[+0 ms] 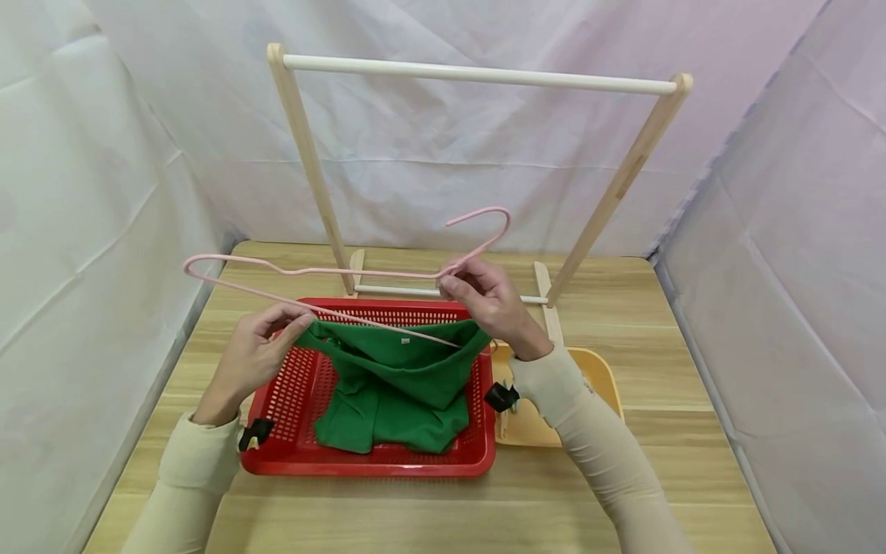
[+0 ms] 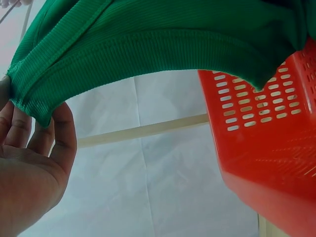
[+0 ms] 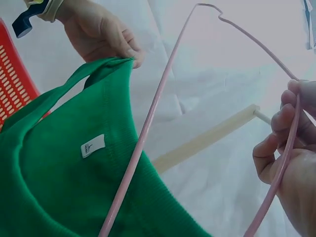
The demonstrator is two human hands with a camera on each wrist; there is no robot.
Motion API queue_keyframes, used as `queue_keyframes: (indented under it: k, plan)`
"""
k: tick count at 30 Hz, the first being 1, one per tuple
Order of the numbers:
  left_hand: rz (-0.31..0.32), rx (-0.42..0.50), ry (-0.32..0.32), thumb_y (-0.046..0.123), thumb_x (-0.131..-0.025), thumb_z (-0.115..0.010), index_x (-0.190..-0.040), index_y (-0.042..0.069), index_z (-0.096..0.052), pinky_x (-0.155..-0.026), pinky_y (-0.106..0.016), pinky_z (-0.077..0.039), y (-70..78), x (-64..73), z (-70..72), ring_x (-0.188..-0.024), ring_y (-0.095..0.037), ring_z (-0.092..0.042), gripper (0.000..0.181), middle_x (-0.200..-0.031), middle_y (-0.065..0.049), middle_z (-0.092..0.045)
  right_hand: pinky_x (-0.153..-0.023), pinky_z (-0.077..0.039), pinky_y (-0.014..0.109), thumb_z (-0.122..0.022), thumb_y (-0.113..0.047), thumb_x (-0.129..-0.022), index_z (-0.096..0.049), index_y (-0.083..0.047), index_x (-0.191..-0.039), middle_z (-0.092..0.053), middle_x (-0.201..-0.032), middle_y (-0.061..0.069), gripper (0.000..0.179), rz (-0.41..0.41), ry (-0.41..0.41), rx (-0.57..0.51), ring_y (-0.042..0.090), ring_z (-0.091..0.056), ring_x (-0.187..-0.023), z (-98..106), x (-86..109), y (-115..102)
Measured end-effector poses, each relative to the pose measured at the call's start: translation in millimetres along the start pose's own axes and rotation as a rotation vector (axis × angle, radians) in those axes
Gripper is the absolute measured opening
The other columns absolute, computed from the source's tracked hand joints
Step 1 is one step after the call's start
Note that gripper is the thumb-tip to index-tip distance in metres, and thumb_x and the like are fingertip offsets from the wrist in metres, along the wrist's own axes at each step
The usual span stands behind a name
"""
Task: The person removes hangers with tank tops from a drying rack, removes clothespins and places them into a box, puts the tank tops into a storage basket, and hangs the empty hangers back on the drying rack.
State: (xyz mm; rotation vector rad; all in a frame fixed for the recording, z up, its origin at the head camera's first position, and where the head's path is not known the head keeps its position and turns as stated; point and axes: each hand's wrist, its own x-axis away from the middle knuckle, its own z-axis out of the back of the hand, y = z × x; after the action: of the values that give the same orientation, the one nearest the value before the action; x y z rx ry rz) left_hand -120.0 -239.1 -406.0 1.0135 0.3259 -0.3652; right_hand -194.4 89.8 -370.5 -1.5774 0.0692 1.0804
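Observation:
A pink clothes hanger [image 1: 332, 271] is held by my right hand [image 1: 493, 302], its fingers pinching the neck just below the hook. The hanger's right end runs into the opening of a green tank top [image 1: 401, 377], while its left end sticks out free to the left. My left hand [image 1: 259, 350] pinches the top's left strap between thumb and fingers, also seen in the left wrist view. In the right wrist view a white label [image 3: 93, 146] shows inside the neckline. The top's lower part hangs down into the red basket [image 1: 367, 469].
Behind the basket stands a wooden rack with a white bar [image 1: 477, 74]. To the right of the basket a yellow tray [image 1: 602, 369] holds small items, partly hidden by my right forearm. White cloth walls [image 1: 104, 231] surround the wooden table [image 1: 664, 462].

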Motion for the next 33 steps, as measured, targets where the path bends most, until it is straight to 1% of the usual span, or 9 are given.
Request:
queue_keyframes:
  k: [2, 6, 8, 14, 17, 22, 27, 30, 33]
  plan:
    - [0.019, -0.001, 0.002, -0.003, -0.094, -0.063, -0.099, 0.006, -0.072, -0.067, -0.015, -0.047, -0.4, 0.6, 0.1, -0.078, -0.005, -0.060, 0.015, -0.092, 0.010, -0.069, -0.069, -0.046, 0.023, -0.055, -0.026, -0.103, -0.060, 0.009, -0.102, -0.058, -0.087, 0.002, 0.035, 0.012, 0.005, -0.033, 0.016, -0.049, -0.075, -1.2, -1.5, -0.1]
    - [0.042, -0.022, -0.005, -0.001, -0.095, -0.063, -0.098, 0.006, -0.071, -0.067, -0.015, -0.046, -0.5, 2.0, 0.0, -0.075, -0.006, -0.058, 0.012, -0.086, 0.007, -0.068, -0.071, -0.045, 0.024, -0.055, -0.026, -0.103, -0.067, -0.015, -0.106, -0.058, -0.090, -0.001, 0.016, 0.024, 0.022, -0.100, 0.020, -0.048, -0.077, -3.2, -3.8, -0.9]
    - [0.046, -0.028, -0.010, 0.000, -0.095, -0.062, -0.099, 0.007, -0.071, -0.069, -0.014, -0.046, -0.8, 2.5, -0.1, -0.075, -0.005, -0.059, 0.011, -0.086, 0.006, -0.068, -0.071, -0.044, 0.025, -0.055, -0.024, -0.103, -0.067, -0.020, -0.107, -0.058, -0.090, -0.001, 0.013, 0.031, 0.028, -0.135, 0.019, -0.047, -0.077, -4.2, -4.9, -1.7]
    - [0.034, -0.008, -0.028, -0.003, -0.094, -0.063, -0.098, 0.008, -0.071, -0.072, -0.013, -0.047, -2.7, 3.7, -0.5, -0.078, -0.005, -0.059, 0.014, -0.087, 0.002, -0.069, -0.074, -0.046, 0.022, -0.056, -0.021, -0.102, -0.067, -0.018, -0.108, -0.060, -0.092, -0.001, 0.013, 0.061, 0.044, -0.177, 0.014, -0.051, -0.081, -6.8, -7.2, -3.9]
    - [0.027, 0.002, -0.042, -0.004, -0.094, -0.063, -0.099, 0.008, -0.071, -0.072, -0.013, -0.047, -4.1, 4.5, -1.4, -0.079, -0.006, -0.059, 0.016, -0.089, 0.001, -0.069, -0.075, -0.046, 0.021, -0.056, -0.020, -0.102, -0.067, -0.016, -0.109, -0.060, -0.093, 0.000, 0.013, 0.086, 0.053, -0.210, 0.015, -0.050, -0.082, -7.8, -8.4, -3.4]
    - [0.021, 0.003, -0.084, -0.004, -0.094, -0.062, -0.099, 0.010, -0.071, -0.070, -0.015, -0.048, -5.7, 5.5, -3.6, -0.079, -0.007, -0.059, 0.017, -0.092, 0.000, -0.068, -0.071, -0.039, 0.026, -0.054, -0.014, -0.103, -0.066, -0.012, -0.109, -0.057, -0.090, 0.003, 0.014, 0.155, 0.058, -0.295, 0.018, -0.046, -0.079, -10.3, -12.7, -3.2]
    - [0.002, -0.010, -0.134, -0.003, -0.094, -0.062, -0.099, 0.011, -0.071, -0.071, -0.015, -0.049, -9.8, 6.1, -7.5, -0.078, -0.008, -0.059, 0.017, -0.091, -0.001, -0.069, -0.075, -0.040, 0.027, -0.051, -0.009, -0.103, -0.065, -0.010, -0.110, -0.057, -0.091, 0.003, 0.015, 0.210, 0.072, -0.386, 0.018, -0.045, -0.081, -10.6, -16.4, -6.2]
    - [-0.008, -0.021, -0.164, -0.002, -0.094, -0.063, -0.099, 0.011, -0.071, -0.072, -0.015, -0.049, -12.2, 6.8, -9.5, -0.078, -0.008, -0.060, 0.017, -0.091, 0.000, -0.069, -0.078, -0.044, 0.026, -0.051, -0.008, -0.103, -0.065, -0.010, -0.109, -0.059, -0.093, 0.003, 0.015, 0.215, 0.096, -0.403, 0.018, -0.046, -0.082, -9.1, -16.5, -10.1]
    - [-0.006, -0.034, -0.176, -0.001, -0.095, -0.063, -0.098, 0.011, -0.071, -0.072, -0.016, -0.049, -13.6, 7.3, -10.0, -0.078, -0.008, -0.060, 0.016, -0.091, 0.001, -0.070, -0.079, -0.045, 0.027, -0.053, -0.009, -0.102, -0.065, -0.010, -0.107, -0.059, -0.093, 0.003, 0.013, 0.202, 0.127, -0.393, 0.018, -0.047, -0.082, -6.6, -15.8, -14.3]
